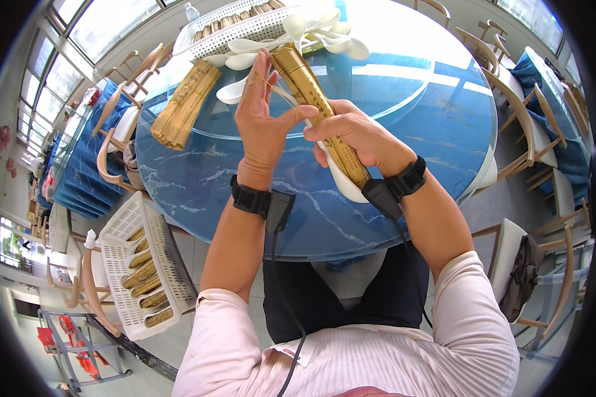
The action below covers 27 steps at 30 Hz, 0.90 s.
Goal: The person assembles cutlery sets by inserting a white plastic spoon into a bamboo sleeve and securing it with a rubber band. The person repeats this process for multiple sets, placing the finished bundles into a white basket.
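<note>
My right hand [360, 131] grips a gold printed paper sleeve [308, 89] together with a white spoon [341, 181], whose bowl shows beneath the sleeve's lower end. A thin yellow rubber band [280, 94] stretches from the raised fingers of my left hand [263, 106] towards the sleeve. My left thumb touches the side of the bundle. To the left lies a stack of flat gold sleeves [186, 104]. Beyond my hands, white spoons [323, 37] are heaped, and one lone white spoon [232, 92] rests beside my left fingers.
A white perforated basket [218, 44] of wrapped bundles stands at the table's far side. Another white basket [124, 258] with spoons in gold sleeves is at the lower left. The round glass-topped table [298, 213] has a blue cloth. Wooden chairs [514, 109] surround it. Cables hang from both wrists.
</note>
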Available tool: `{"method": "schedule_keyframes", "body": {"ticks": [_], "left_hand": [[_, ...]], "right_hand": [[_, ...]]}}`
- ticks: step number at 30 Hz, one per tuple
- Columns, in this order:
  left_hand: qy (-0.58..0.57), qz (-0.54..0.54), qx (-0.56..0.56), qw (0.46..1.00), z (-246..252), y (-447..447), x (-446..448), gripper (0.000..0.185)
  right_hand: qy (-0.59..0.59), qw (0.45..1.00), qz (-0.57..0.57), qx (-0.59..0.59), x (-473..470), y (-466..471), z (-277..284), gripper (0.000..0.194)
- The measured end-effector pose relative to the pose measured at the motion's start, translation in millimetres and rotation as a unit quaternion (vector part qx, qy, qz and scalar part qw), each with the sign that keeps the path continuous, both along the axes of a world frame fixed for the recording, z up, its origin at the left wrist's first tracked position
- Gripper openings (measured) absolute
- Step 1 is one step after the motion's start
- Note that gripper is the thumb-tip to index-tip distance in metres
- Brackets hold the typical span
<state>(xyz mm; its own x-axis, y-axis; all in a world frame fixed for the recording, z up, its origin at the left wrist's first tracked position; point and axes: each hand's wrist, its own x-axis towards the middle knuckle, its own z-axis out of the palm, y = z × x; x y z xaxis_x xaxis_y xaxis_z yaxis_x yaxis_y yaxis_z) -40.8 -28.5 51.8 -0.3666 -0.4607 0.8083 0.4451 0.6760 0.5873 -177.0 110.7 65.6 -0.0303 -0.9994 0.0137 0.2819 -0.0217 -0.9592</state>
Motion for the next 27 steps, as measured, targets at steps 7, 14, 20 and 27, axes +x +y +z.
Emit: {"method": "schedule_keyframes", "body": {"ticks": [7, 14, 20, 27], "left_hand": [[-0.022, -0.072, 0.029, 0.997, 10, -6, 11, 0.098], [-0.096, -0.150, 0.027, 0.984, 18, -16, 28, 0.058], [0.035, -0.263, 0.209, 0.941, 16, -12, 19, 0.064], [-0.027, -0.327, 0.298, 0.896, 10, 19, 4, 0.046]], "right_hand": [[0.181, 0.982, 0.031, 0.042, -12, 5, 2, 0.027], [0.267, 0.958, 0.060, 0.087, -11, 10, 13, 0.026], [0.253, 0.964, 0.062, 0.046, -6, 5, 11, 0.024], [0.090, 0.993, 0.079, -0.005, -3, 5, 1, 0.033]]}}
